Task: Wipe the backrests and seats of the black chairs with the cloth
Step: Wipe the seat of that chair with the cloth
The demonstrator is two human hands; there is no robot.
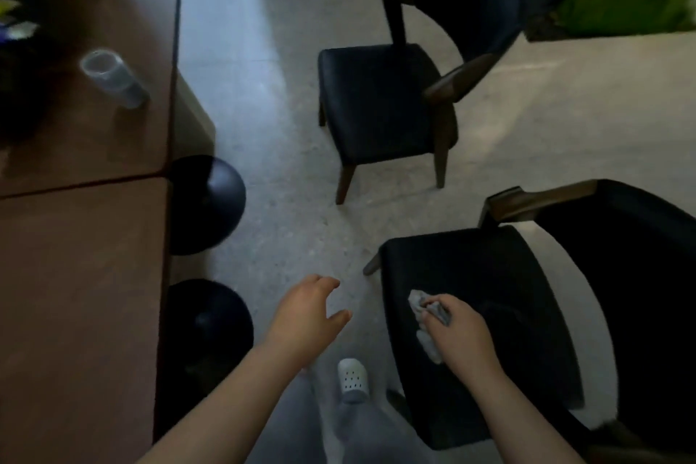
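Two black chairs with dark wooden frames stand on the pale floor. The near chair (508, 275) is at lower right, its curved backrest (640, 294) on the far right. My right hand (459, 328) grips a crumpled grey cloth (423, 328) over the front left part of that chair's seat. My left hand (309, 316) hovers above the floor to the left of the seat, fingers loosely spread, holding nothing. The far chair (376, 102) stands at upper middle, its backrest (478, 0) to the right.
A brown table (75, 256) fills the left side, with a clear tumbler (113, 77) and a dark plant pot on it. Two round black stool-like shapes (214, 200) sit beside the table. My white shoe (352, 379) is on the floor. Green plants (617, 11) are at upper right.
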